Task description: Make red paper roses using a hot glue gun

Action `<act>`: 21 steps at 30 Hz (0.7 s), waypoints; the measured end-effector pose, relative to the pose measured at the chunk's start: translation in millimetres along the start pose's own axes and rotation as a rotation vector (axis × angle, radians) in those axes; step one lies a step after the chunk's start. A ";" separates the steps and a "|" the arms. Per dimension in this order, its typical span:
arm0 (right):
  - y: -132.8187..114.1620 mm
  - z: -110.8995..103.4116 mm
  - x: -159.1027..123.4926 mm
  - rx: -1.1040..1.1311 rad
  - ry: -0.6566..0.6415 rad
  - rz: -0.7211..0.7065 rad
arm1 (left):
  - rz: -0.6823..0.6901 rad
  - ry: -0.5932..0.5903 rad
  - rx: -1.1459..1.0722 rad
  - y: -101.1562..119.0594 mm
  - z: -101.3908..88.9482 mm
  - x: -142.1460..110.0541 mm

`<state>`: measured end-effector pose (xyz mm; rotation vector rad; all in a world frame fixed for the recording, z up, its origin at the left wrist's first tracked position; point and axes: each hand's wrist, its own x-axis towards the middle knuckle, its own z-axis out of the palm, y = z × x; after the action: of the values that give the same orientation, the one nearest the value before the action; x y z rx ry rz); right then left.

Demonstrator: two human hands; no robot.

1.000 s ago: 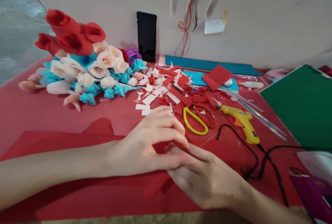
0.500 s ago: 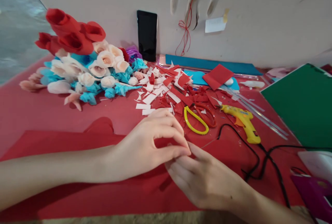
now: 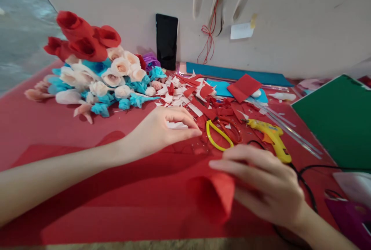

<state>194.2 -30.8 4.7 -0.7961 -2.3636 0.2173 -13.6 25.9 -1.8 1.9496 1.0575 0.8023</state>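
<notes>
A curled piece of red paper, rolled like a cone with its wide mouth towards me, hangs above the table's front part. My right hand grips it from the right, and both are blurred by motion. My left hand hovers to the left, apart from the paper. Its thumb and fingertips meet in a pinch; whatever may be between them is too small to see. Scissors with a yellow handle loop and a red one lie just beyond the hands. A larger red sheet lies flat underneath.
Paper flowers in red, cream and blue are heaped at the left. Red and white paper scraps cover the middle. A yellow glue gun with a black cord lies right, near a green board. A phone leans at the back.
My hands were together over the table and are now apart. The left has moved up and left; the right has moved right, turning the curled red paper into view.
</notes>
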 end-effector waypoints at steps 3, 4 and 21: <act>13.1 -2.7 -1.3 0.117 0.225 0.268 | -0.009 0.010 0.017 -4.0 -0.8 3.1; 18.2 -3.0 -1.6 0.182 0.304 0.351 | -0.009 0.016 0.020 -5.4 -1.2 3.9; 39.0 -10.7 9.7 1.209 0.578 0.761 | 0.238 0.178 0.762 -56.4 -19.2 26.0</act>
<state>213.8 5.9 4.9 -0.8710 -0.9580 1.3420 -39.2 75.4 -35.3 2.7212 1.3907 0.7726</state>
